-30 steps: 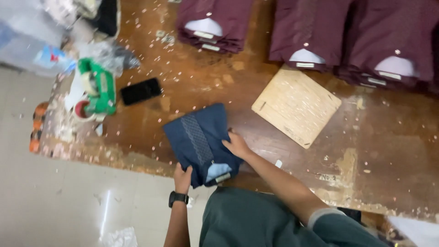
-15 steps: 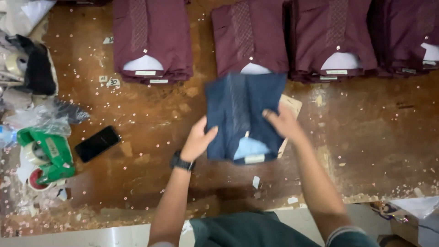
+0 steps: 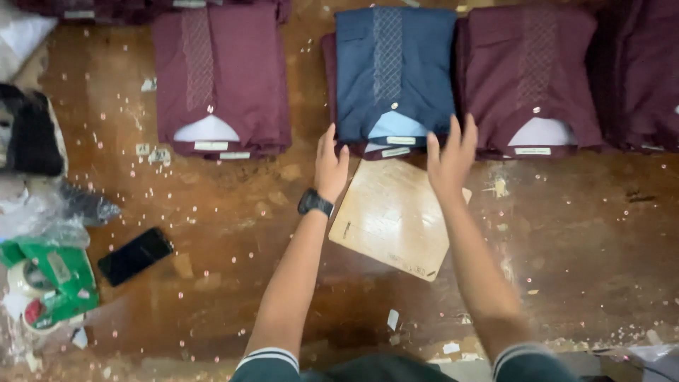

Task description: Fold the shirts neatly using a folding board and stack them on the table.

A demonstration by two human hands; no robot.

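Worn brown tabletop point(image 3: 580, 240), speckled with bits. Maroon folded shirt stacks point(image 3: 221, 78) sit either side of the navy folded shirt point(image 3: 393, 71), which lies on top of a maroon stack. Pale wooden board point(image 3: 393, 218) lies just below the navy shirt, tilted. Your left hand point(image 3: 330, 164), fingers spread and holding nothing, is at the navy shirt's lower left edge. Your right hand point(image 3: 450, 157), also spread and holding nothing, is at its lower right corner. Black phone point(image 3: 134, 256) and green tape dispenser point(image 3: 53, 283) lie well left of the board.
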